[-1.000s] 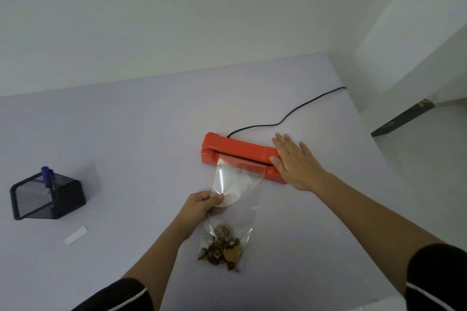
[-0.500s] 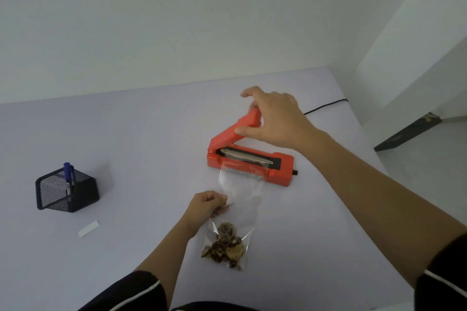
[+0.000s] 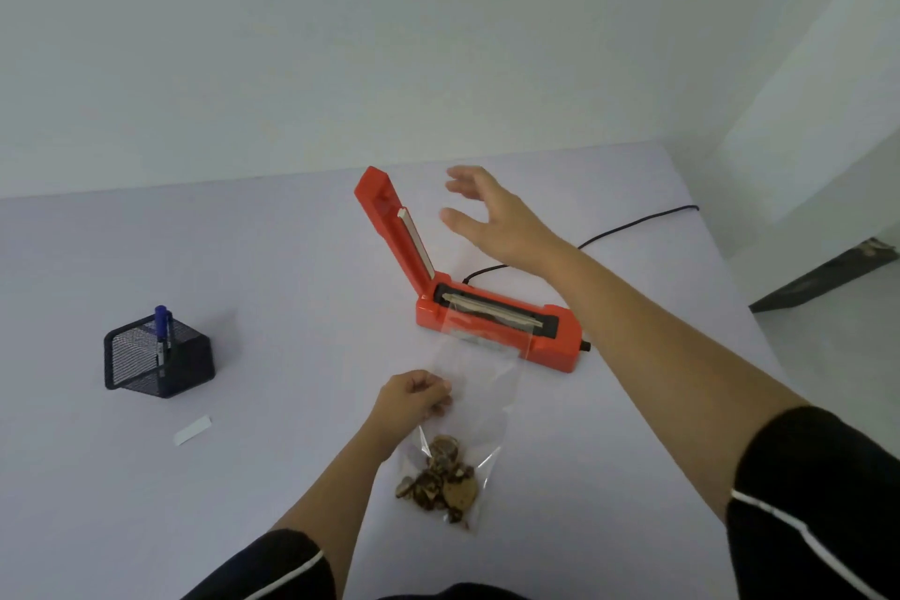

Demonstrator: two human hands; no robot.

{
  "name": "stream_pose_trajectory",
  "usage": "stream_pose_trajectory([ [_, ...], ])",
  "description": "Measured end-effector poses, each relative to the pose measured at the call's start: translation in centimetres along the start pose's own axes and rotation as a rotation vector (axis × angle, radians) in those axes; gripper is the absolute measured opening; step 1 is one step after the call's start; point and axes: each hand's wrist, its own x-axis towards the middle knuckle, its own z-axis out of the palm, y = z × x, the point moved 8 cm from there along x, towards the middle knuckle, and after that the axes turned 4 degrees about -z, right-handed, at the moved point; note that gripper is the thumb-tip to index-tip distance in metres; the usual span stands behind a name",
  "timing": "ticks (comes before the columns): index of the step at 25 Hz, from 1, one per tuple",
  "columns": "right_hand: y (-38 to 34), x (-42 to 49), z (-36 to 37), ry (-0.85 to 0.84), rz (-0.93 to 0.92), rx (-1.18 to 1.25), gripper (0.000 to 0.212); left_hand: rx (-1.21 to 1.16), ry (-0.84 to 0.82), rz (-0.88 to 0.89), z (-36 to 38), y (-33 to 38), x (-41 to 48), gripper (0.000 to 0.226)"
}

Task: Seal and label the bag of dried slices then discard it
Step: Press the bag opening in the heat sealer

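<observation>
The bag (image 3: 487, 380) lies lengthwise from the left hand (image 3: 414, 397), which pinches its edge, away to the open sealer (image 3: 560, 348); the right hand (image 3: 492, 214) hovers spread, empty, beyond it.

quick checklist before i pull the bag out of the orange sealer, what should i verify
1. The lid is raised off the sealer base: ok.
2. The right hand is clear of the lid, open in the air: ok.
3. The left hand grips the bag, pinching its left edge: ok.
4. The seal has formed: cannot tell, plastic too clear.
5. The bag mouth is off the sealing bar: not ok, it lies across it.
6. The label strip on the table and the pen in the mesh holder are ready: ok.
</observation>
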Motion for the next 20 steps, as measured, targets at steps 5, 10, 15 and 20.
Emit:
stream_pose_trajectory([
  [5,14.9,-8.1,-2.8,-0.174,0.434,-0.287,0.082,-0.087,0.069,-0.012,0.5,1.3,0.5,0.024],
  [10,18.9,-12.5,-1.6,-0.19,0.426,-0.282,0.108,0.043,0.237,0.103,1.3,5.5,0.6,0.033],
  [15,18.7,-12.3,-1.8,-0.087,0.342,-0.352,0.099,0.249,0.398,0.099,2.7,8.3,0.4,0.025],
  [20,18.8,-12.2,-2.0,-0.073,0.331,-0.382,0.098,0.681,0.464,0.131,4.6,9.7,0.1,0.013],
])
